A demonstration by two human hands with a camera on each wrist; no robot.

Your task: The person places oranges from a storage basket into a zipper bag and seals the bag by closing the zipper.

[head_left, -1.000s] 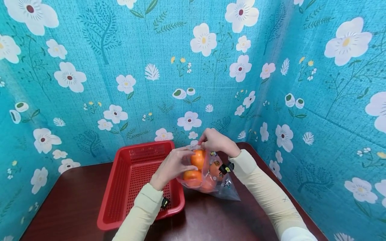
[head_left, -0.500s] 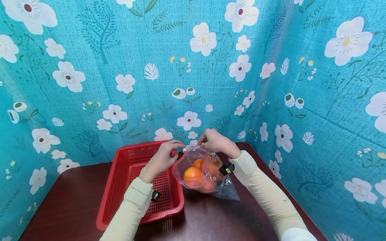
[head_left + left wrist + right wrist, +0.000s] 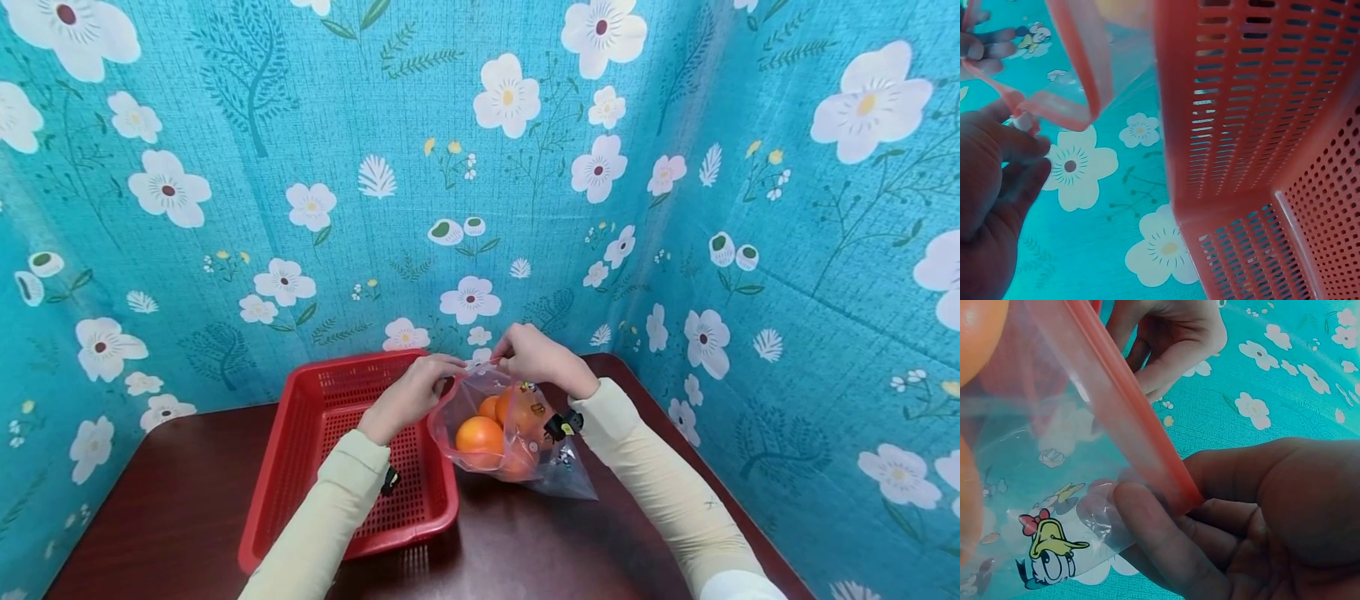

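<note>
— What's on the left?
— A red basket [image 3: 341, 467] on the desk [image 3: 172, 517]. Beside it, the left hand [image 3: 411, 392] pinches the bag [image 3: 510, 442] at its zip strip.
— And the right hand [image 3: 536, 358]?
— Its grip is clamped on the strip's other end. I'd pull evenly, keeping the oranges [image 3: 480, 437] low inside.

Makeshift recording booth: floral teal cloth [image 3: 480, 167] draped round a dark table [image 3: 172, 508].

Left hand [image 3: 411, 393] and right hand [image 3: 538, 358] raised close together, fingers pinched, forearms converging.
</note>
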